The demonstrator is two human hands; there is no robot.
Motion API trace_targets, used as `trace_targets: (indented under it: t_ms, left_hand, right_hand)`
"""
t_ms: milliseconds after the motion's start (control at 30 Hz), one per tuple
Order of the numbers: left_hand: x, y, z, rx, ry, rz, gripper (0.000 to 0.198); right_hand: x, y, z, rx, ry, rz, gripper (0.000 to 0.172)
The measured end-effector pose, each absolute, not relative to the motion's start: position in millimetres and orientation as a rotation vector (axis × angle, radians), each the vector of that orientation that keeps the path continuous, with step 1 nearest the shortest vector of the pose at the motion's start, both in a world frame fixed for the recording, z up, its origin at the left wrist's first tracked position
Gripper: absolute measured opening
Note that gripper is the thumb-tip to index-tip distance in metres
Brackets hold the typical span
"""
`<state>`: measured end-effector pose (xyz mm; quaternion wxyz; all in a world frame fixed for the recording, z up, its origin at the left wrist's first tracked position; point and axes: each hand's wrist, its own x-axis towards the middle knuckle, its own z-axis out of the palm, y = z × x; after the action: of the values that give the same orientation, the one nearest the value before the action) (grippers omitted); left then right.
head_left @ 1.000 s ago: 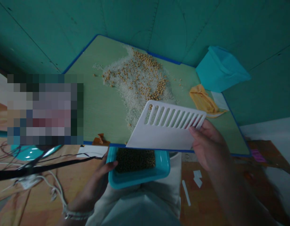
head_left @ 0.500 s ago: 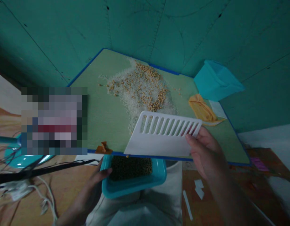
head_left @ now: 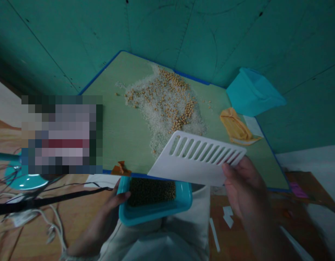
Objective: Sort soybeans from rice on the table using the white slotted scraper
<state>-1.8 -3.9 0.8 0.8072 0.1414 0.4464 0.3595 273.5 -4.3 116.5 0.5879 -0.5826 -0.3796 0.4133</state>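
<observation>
My right hand (head_left: 243, 181) pinches the right end of a white slotted scraper (head_left: 186, 166), whose lower edge is over the front edge of the green board (head_left: 124, 134). Past the scraper, white grains (head_left: 159, 127) and tan round beans (head_left: 178, 121) lie mixed in a loose heap. My left hand (head_left: 114, 204) grips the left end of a teal tub (head_left: 156, 214) below the board's front edge, thumb over the rim. Dark small beans (head_left: 151, 192) fill much of the tub, with lighter ones at the right.
A turquoise container (head_left: 251, 94) stands at the board's back right, by a yellow cloth item (head_left: 236, 127). An orange-brown scrap (head_left: 121, 169) lies on the front edge. Left are a pixelated area, a teal stand (head_left: 34, 181) and cables. Paper scraps (head_left: 228, 217) lie lower right.
My right hand and the scraper have moved slightly right and down, and the scraper is more tilted. My left hand still holds the tub. The view has shifted slightly.
</observation>
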Motion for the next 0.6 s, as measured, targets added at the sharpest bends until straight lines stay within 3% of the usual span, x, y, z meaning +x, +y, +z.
trace_targets:
  t_ms: [467, 600]
  left_hand:
    - [4.5, -1.4, 16.9, 0.219, 1.103, 0.777, 0.09]
    - [11.0, 6.3, 25.0, 0.122, 1.141, 0.733, 0.126]
  right_hand:
    - [296.2, 9.8, 112.8, -1.37, -0.758, 0.85, 0.031]
    - [300.1, 17.1, 115.9, -1.375, -0.686, 0.846, 0.034]
